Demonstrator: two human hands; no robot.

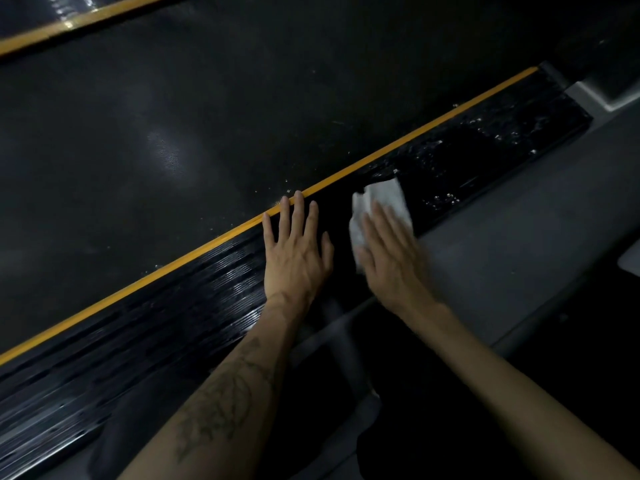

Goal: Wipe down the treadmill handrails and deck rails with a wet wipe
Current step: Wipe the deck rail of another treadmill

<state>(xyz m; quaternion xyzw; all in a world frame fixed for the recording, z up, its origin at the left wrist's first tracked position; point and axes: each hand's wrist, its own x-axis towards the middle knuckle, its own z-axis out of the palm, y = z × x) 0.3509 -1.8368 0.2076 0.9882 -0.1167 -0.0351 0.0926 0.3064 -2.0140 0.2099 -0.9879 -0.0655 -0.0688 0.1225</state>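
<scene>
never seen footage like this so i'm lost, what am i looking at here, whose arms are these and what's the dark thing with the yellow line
The single picture comes from a camera worn on a person's head, looking forward and down, so the two arms reaching in from the bottom are that person's own.

The wide dark surface is a treadmill belt. Beside it runs a glossy black ribbed side rail edged by a yellow stripe; a second yellow stripe shows at the top left.

The left hand lies flat on the rail with fingers spread, holding nothing. The right hand, slightly blurred, presses a white wipe flat against the rail. Beyond the wipe the rail carries pale specks, perhaps dust or droplets.
</scene>
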